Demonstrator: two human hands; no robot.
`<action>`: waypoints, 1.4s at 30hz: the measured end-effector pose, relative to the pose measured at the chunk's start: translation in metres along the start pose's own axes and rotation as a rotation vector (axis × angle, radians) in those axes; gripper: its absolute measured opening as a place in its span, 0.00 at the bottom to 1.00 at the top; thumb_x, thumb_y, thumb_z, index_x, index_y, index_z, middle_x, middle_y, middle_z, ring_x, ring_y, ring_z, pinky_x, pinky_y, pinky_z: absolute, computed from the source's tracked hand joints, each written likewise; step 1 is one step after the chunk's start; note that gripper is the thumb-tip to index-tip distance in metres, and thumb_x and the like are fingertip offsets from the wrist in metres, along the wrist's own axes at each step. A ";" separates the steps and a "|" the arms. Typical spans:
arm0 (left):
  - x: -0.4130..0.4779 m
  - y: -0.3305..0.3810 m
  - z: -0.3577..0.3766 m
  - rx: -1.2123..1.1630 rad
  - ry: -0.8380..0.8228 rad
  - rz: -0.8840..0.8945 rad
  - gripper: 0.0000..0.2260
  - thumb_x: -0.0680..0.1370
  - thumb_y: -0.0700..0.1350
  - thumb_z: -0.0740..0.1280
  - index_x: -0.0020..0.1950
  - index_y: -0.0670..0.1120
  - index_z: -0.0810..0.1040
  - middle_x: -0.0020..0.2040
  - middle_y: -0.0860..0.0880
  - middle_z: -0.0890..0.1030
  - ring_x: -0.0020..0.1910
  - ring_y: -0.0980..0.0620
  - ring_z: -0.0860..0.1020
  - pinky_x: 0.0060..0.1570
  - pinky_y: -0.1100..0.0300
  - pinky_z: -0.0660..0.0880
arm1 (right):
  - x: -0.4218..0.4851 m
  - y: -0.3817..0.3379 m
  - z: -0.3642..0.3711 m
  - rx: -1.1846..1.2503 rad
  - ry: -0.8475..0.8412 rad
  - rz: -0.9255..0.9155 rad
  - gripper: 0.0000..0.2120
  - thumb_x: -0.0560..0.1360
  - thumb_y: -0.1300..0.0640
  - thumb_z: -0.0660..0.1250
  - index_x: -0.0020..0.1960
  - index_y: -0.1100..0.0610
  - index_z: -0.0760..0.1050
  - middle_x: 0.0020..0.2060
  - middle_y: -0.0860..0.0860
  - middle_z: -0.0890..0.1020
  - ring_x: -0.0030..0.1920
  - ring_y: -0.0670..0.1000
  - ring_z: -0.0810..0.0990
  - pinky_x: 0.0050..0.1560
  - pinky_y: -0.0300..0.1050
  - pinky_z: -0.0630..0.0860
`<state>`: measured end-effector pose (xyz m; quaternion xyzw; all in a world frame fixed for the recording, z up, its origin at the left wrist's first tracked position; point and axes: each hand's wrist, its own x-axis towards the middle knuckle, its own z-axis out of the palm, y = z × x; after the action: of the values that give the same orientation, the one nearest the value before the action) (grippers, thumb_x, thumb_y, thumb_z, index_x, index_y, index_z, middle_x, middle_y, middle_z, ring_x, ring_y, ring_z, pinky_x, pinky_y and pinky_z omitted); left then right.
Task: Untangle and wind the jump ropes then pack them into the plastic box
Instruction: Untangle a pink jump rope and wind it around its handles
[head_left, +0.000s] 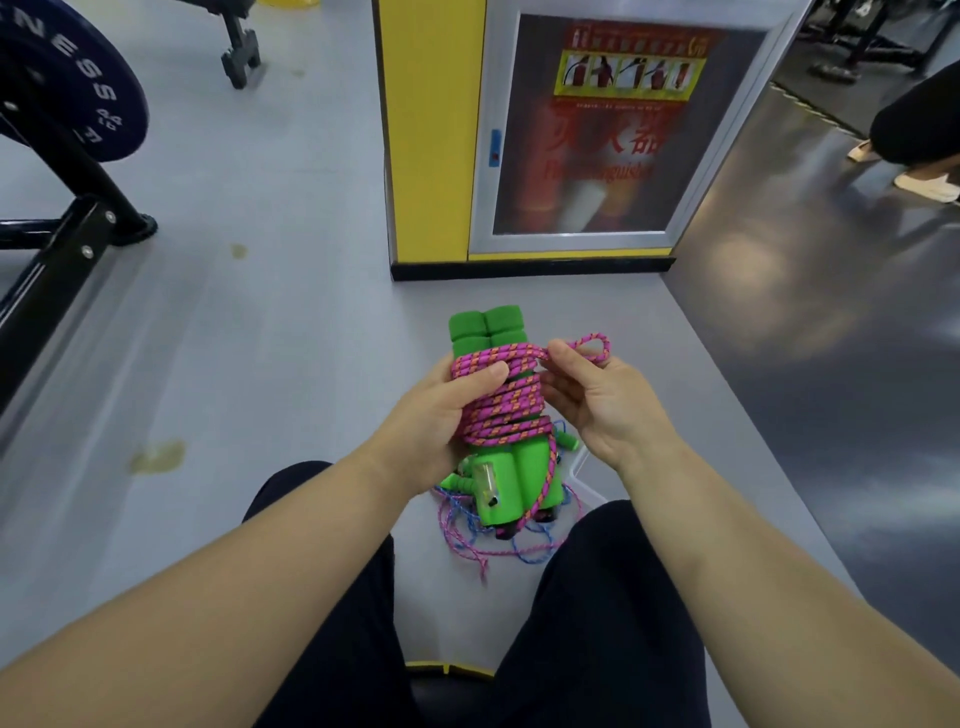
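Observation:
My left hand grips a pair of green foam jump-rope handles held side by side and upright. A pink and orange braided rope is wound around them in several turns. My right hand pinches the rope's free end, which forms a small loop sticking out to the right. Below, between my knees, lies a tangle of thin pink and blue ropes with another green handle. A clear plastic box edge shows under the tangle, mostly hidden.
I sit on a grey floor with dark trousers at the bottom. A yellow pillar with a fire-extinguisher cabinet stands ahead. A weight plate and black rack are at the left. Another person's feet are at the far right.

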<state>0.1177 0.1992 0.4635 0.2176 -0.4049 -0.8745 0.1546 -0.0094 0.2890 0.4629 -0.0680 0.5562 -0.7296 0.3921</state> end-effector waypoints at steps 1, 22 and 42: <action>-0.001 0.000 -0.002 0.003 -0.026 -0.011 0.19 0.70 0.42 0.67 0.61 0.42 0.74 0.49 0.43 0.82 0.44 0.47 0.82 0.47 0.52 0.81 | -0.001 -0.001 0.000 0.027 -0.013 0.002 0.03 0.73 0.63 0.67 0.41 0.60 0.75 0.30 0.51 0.82 0.30 0.47 0.80 0.33 0.37 0.80; -0.004 -0.008 -0.011 -0.176 0.074 -0.152 0.19 0.72 0.56 0.63 0.47 0.40 0.77 0.31 0.44 0.81 0.25 0.50 0.79 0.27 0.61 0.78 | -0.019 0.014 0.009 -0.704 -0.116 -0.633 0.12 0.76 0.64 0.63 0.46 0.47 0.76 0.41 0.42 0.80 0.42 0.39 0.78 0.48 0.36 0.76; -0.006 -0.012 -0.004 0.085 0.028 -0.220 0.25 0.72 0.58 0.66 0.58 0.38 0.75 0.51 0.38 0.78 0.48 0.43 0.77 0.50 0.52 0.78 | -0.027 0.019 0.026 -0.637 -0.027 -0.651 0.09 0.72 0.64 0.69 0.49 0.52 0.81 0.41 0.40 0.81 0.44 0.36 0.79 0.47 0.28 0.72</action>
<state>0.1236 0.2065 0.4532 0.2794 -0.4133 -0.8650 0.0540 0.0326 0.2858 0.4652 -0.3659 0.6974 -0.6065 0.1091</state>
